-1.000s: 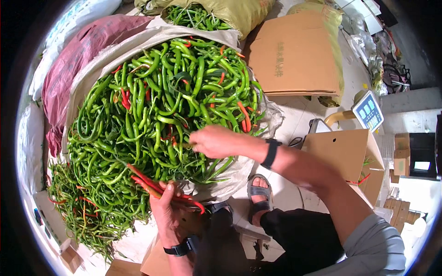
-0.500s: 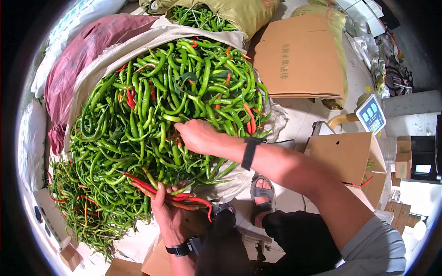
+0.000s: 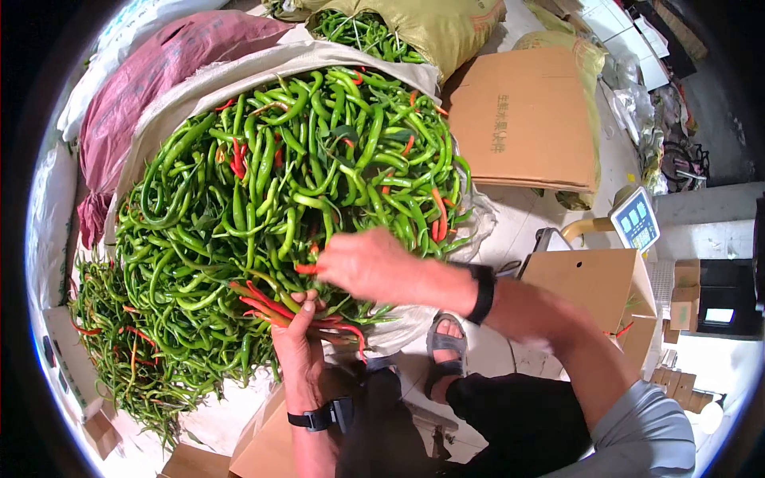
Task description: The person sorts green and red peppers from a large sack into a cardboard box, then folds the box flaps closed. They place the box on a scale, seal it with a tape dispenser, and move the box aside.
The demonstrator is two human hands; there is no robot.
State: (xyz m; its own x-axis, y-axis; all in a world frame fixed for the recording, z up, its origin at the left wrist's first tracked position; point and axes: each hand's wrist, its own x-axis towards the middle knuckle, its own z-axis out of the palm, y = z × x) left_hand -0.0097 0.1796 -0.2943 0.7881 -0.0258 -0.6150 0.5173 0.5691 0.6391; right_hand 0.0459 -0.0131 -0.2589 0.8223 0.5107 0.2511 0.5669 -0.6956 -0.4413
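Note:
A large heap of mostly green chili peppers (image 3: 239,207) fills the opened pale sack (image 3: 159,111), with some red ones scattered through it. My left hand (image 3: 296,342) is closed around a small bunch of red chili peppers (image 3: 267,303), whose ends stick out on both sides of the fist at the heap's near edge. Just above it, my right hand (image 3: 362,267) is slightly blurred over the heap. A red chili pepper (image 3: 306,269) pokes out from its pinched fingertips; the rest of that pepper is hidden.
Thinner peppers (image 3: 127,358) lie in a second pile at the left. A pink sack (image 3: 151,95) and a yellow sack (image 3: 430,32) stand behind. To the right are a flat cardboard carton (image 3: 526,119), a scale display (image 3: 635,219) and an open cardboard box (image 3: 582,287).
My right hand has drawn back from the heap toward my left hand, with a red chili pepper now showing at its fingertips. My left hand keeps its bunch. The view has shifted slightly.

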